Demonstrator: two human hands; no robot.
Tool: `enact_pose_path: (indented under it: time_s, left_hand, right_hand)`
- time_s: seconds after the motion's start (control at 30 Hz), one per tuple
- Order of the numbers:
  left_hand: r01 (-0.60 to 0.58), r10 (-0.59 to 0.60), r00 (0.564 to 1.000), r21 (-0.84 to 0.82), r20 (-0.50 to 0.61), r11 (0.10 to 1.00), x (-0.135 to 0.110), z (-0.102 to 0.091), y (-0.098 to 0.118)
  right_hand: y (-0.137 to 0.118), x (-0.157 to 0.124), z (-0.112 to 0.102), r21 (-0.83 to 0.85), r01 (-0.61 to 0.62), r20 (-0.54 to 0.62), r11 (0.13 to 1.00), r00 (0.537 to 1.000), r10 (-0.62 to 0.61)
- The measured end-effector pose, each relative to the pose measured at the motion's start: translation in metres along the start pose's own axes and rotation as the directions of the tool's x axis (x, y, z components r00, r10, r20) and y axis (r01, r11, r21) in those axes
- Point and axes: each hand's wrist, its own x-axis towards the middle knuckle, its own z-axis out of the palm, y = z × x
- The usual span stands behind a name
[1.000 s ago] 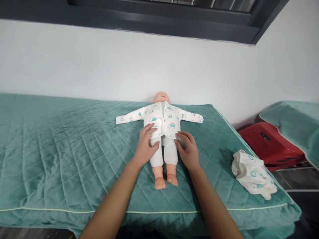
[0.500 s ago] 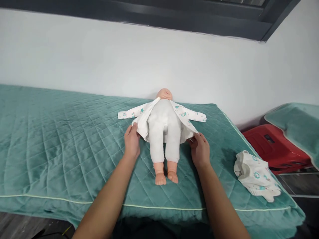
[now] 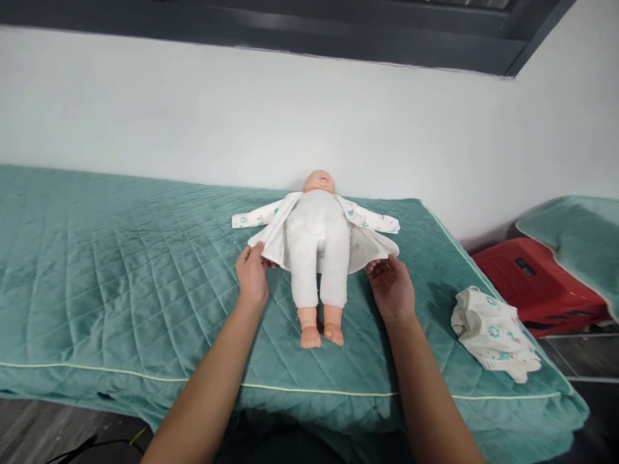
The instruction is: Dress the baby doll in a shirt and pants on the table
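Note:
A baby doll point(image 3: 316, 225) with a white cloth body lies on its back, feet toward me. Both its arms are inside the sleeves of a white patterned baby shirt point(image 3: 273, 241), whose front is spread apart so the body shows. My left hand point(image 3: 252, 276) pinches the lower corner of the shirt's left flap. On the other side, my right hand point(image 3: 391, 287) grips the hem of the right flap, its palm turned partly up. Some of the fingers are hidden beneath the cloth.
A quilted green cover point(image 3: 145, 277) spreads over the bed. At the right lies a crumpled white patterned garment point(image 3: 496, 332). Beyond the bed's right edge is a red plastic object point(image 3: 536, 277), partly under green fabric point(image 3: 575, 238). A white wall point(image 3: 217, 116) rises behind the doll's head.
The right flap has been folded outward, showing its plain inner side, and my right hand has turned palm up. The left flap is drawn slightly farther out.

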Motion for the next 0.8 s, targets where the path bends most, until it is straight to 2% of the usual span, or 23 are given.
enact_pose_path:
  time_s: [0.13, 0.3, 0.53, 0.63, 0.7, 0.73, 0.8]
  left_hand:
    - [-0.042, 0.041, 0.999, 0.121, 0.012, 0.992, -0.004, 0.000, 0.001]
    - [-0.204, 0.190, 0.979, 0.257, 0.080, 0.945, -0.016, 0.000, 0.006]
    - [-0.356, 0.264, 0.933, 0.537, 0.243, 0.765, -0.029, -0.002, 0.010]
    - [-0.377, 0.225, 0.923, 0.620, 0.311, 0.688, -0.026, -0.004, 0.009]
    - [-0.394, 0.187, 0.915, 0.691, 0.357, 0.606, -0.025, -0.003, 0.009]
    - [-0.401, 0.168, 0.912, 0.727, 0.375, 0.558, -0.024, -0.002, 0.009]
    - [-0.417, 0.124, 0.904, 0.783, 0.409, 0.461, -0.023, 0.001, 0.010]
  right_hand:
    - [0.006, -0.005, 0.000, -0.176, 0.053, 0.035, 0.983, 0.998, -0.048]
    - [0.014, -0.010, 0.000, -0.290, 0.168, 0.101, 0.942, 0.984, -0.144]
    - [0.016, -0.013, -0.003, -0.417, 0.278, 0.108, 0.865, 0.961, -0.256]
    - [0.015, -0.019, -0.002, -0.547, 0.343, 0.158, 0.764, 0.938, -0.308]
    - [0.015, -0.023, 0.000, -0.664, 0.343, 0.200, 0.664, 0.938, -0.284]
    - [0.016, -0.024, 0.000, -0.732, 0.338, 0.222, 0.592, 0.939, -0.263]
    - [0.018, -0.025, 0.001, -0.852, 0.351, 0.284, 0.388, 0.933, -0.219]
